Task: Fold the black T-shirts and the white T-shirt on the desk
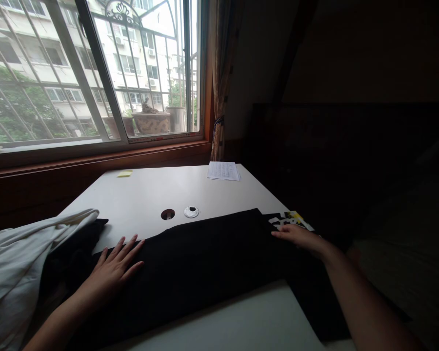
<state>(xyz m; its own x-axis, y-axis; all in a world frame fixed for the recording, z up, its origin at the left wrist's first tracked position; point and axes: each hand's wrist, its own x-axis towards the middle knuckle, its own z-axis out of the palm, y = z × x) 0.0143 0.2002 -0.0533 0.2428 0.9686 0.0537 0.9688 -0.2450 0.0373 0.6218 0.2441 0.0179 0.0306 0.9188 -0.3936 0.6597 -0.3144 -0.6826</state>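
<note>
A black garment [205, 263] lies stretched across the white table, and I cannot make out its exact kind. My left hand [117, 265] rests flat on its left part, fingers spread. At the other end my right hand [298, 237] has its fingers together, pinching the dark cloth. Just beyond those fingers shows a white and yellow print [294, 218] on black fabric. A narrow black part of the cloth hangs down toward me on the right, below my right forearm.
White and dark clothes [29, 263] are heaped at the left edge of the white table [161, 185]. Papers [223, 171] and yellow notes [125, 173] lie at its far side. A cable hole [168, 214] and its round cover [191, 211] are mid-table. Behind stands a barred window [139, 73].
</note>
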